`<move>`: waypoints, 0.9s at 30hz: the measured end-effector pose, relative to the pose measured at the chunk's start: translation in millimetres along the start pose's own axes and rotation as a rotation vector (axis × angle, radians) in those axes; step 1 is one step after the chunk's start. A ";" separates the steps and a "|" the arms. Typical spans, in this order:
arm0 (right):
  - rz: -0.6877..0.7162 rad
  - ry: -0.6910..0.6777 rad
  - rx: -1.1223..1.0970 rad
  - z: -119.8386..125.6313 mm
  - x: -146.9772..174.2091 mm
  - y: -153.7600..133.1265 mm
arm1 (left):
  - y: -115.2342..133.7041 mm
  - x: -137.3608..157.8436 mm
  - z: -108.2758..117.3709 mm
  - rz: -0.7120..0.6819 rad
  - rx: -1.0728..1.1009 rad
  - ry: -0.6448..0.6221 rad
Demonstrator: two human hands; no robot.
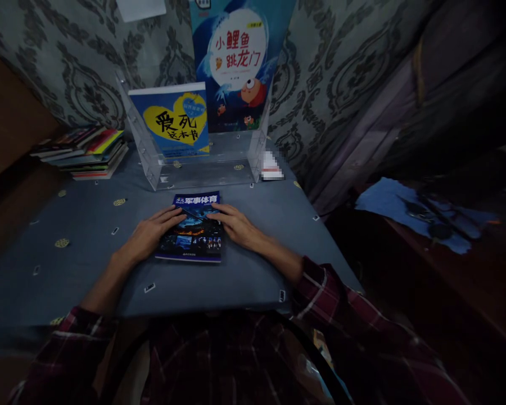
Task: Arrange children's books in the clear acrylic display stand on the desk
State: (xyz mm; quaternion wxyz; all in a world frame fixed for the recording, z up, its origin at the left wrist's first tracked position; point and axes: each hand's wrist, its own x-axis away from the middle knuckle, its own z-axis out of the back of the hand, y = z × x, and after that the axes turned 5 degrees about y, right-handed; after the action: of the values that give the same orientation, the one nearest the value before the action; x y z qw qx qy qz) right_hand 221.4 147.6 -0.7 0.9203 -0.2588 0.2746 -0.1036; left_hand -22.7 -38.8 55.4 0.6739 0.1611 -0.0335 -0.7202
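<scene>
A dark blue magazine point(189, 230) with white lettering and small pictures along its lower part lies closed and flat on the table before me. My left hand point(154, 228) rests at its left edge, fingers stretched out over the cover. From the other side, my right hand point(234, 222) reaches over the right edge, its fingers spread on the upper cover. Neither hand is gripping the magazine. Beyond it stands a clear acrylic book rack point(211, 174), holding a blue book with a yellow heart point(179, 121) and a taller blue picture book with cartoon fish point(240, 67).
A pile of books point(88, 154) lies at the back left. The table point(88, 219) wears a grey-blue patterned cloth. A small white item, partly blurred out, sits right of the rack. Patterned curtain hangs behind, and a blue cloth point(388, 202) lies on a lower surface at right.
</scene>
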 end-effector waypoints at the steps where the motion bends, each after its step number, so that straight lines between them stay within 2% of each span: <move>1: -0.014 -0.009 0.027 1.2 0.0 -0.7 | 2.0 0.3 1.8 0.002 -0.025 -0.030; 5: -0.079 -0.015 0.108 5.7 -0.3 -5.6 | 4.2 2.5 4.2 0.018 -0.068 -0.068; 13: -0.121 -0.030 0.159 4.3 -15.7 -11.4 | -4.8 -12.2 -6.5 0.054 -0.035 0.029; 21: -0.205 -0.015 0.134 3.2 -32.6 10.7 | -20.1 -36.4 -14.8 0.124 0.016 0.009; 27: -0.168 0.038 0.054 0.3 -31.0 27.1 | -21.6 -40.2 -17.6 0.132 0.013 -0.009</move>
State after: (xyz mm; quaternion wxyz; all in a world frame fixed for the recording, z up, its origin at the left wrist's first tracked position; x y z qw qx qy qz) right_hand 197.2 180.9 -1.0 0.9096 -0.2541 0.2662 -0.1928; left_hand -37.0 5.6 40.6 0.7186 0.1595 -0.0517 -0.6749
